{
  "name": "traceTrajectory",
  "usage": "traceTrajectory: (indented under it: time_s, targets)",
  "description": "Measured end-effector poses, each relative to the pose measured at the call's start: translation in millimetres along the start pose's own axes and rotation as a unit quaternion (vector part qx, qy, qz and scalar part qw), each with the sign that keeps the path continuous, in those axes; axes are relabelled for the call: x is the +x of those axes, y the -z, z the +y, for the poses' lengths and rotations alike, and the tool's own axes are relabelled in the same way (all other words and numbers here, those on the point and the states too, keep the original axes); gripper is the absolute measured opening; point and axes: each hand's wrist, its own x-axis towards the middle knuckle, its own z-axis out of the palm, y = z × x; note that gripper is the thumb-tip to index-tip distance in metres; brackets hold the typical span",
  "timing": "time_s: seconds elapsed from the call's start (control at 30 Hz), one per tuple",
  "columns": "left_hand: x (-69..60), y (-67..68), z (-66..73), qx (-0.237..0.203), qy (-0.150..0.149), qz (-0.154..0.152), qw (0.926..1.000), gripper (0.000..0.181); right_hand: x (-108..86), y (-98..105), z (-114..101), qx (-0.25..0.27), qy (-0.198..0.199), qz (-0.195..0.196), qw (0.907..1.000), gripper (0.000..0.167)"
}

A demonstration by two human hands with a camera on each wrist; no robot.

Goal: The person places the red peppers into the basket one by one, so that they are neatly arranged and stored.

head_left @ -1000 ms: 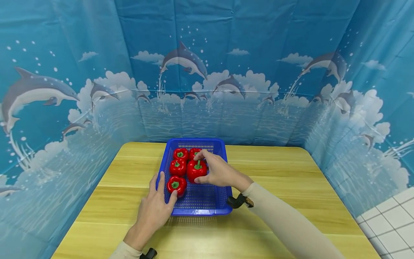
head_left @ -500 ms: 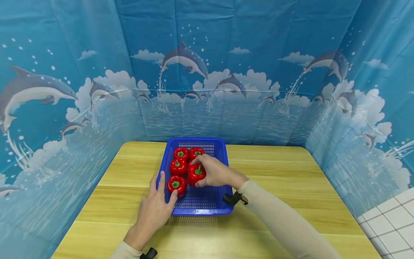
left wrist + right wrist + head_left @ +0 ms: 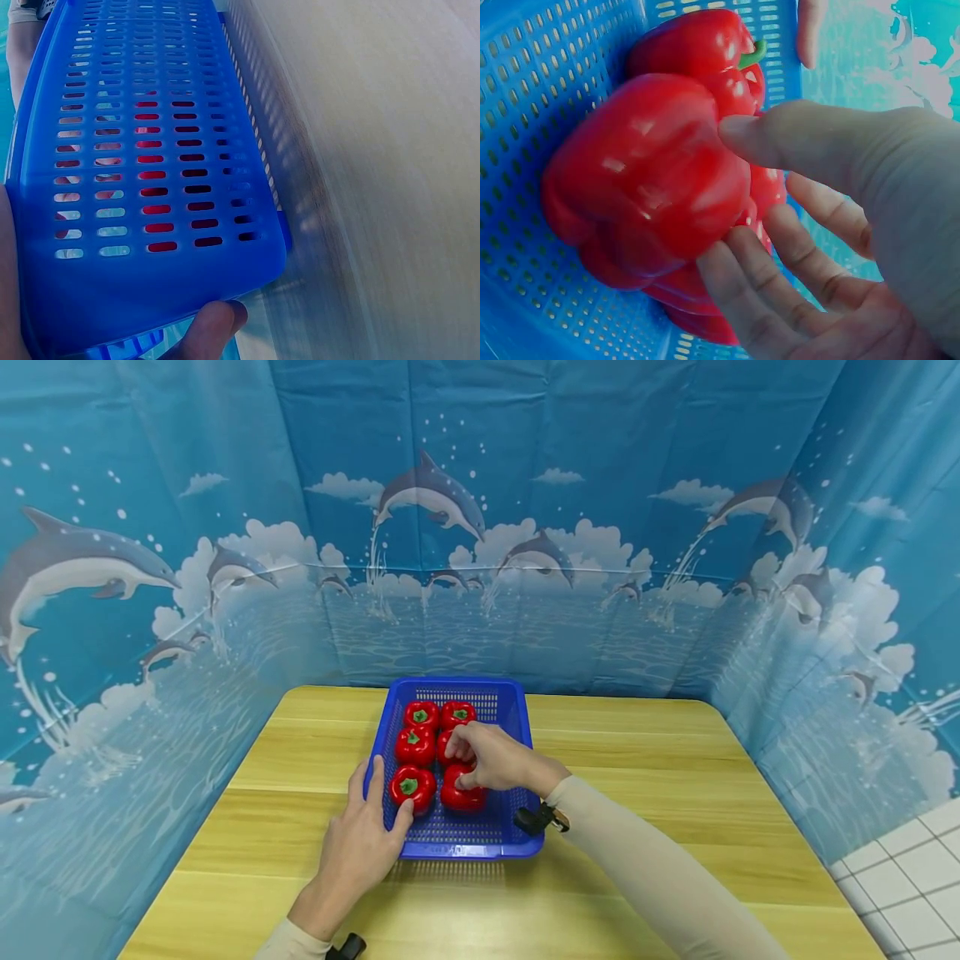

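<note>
A blue plastic basket (image 3: pixel 517 851) holds several red bell peppers in two columns. Above its right column, my right hand (image 3: pixel 501 762) has the thumb over the front bell pepper (image 3: pixel 467 802) and the fingers near the one behind. The right wrist view shows that front bell pepper (image 3: pixel 645 180) lying in the basket, thumb tip and fingertips loosely at its edge, not wrapped round it. My left hand (image 3: pixel 354 847) holds the basket's front-left corner, fingers along the left side, thumb at the front rim. In the left wrist view, the slotted basket wall (image 3: pixel 135 292) hides much of that hand.
The basket stands on a yellow wood-grain table (image 3: pixel 637 752). A blue dolphin-print curtain (image 3: pixel 480 635) hangs behind and along both sides. White tiles (image 3: pixel 900 868) show at the lower right.
The bell pepper in my right hand has moved toward me and down into the front right of the basket, uncovering one behind it. The right hand now sits loosely over it. The left hand stays put.
</note>
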Motion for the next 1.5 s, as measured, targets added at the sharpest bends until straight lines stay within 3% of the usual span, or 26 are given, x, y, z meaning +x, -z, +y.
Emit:
traceTrajectory:
  time_s: [0.27, 0.53, 0.67, 1.07, 1.27, 1.5]
  targets:
    - [1.0, 0.0, -0.6, 0.0, -0.002, 0.002, 1.0, 0.097, -1.5, 2.8, 2.2, -0.002, -0.009, -0.037, 0.9993, 0.047]
    - [2.5, 0.3, -2.5, 0.0, -0.003, 0.002, 1.0, 0.097, -7.6, 2.4, 4.5, -0.001, -0.071, -0.126, 0.9895, 0.061]
    - [3.0, 0.4, -2.8, -0.002, -0.003, -0.001, 1.0, 0.096, -8.1, 1.3, 5.0, -0.003, -0.072, -0.144, 0.987, 0.062]
    - [4.9, 0.9, -3.6, -0.016, 0.001, -0.009, 0.9998, 0.097, -7.0, -1.8, 4.6, -0.012, -0.055, -0.16, 0.9856, 0.06]
    - [6.0, 1.2, -4.1, -0.01, 0.001, -0.005, 0.9999, 0.097, -5.4, -1.1, 6.5, 0.001, -0.033, -0.12, 0.9922, 0.045]
    - [7.5, 2.2, -3.8, -0.013, 0.002, -0.01, 0.9999, 0.097, -4.8, -0.2, 7.6, 0.008, -0.044, -0.086, 0.9953, 0.044]
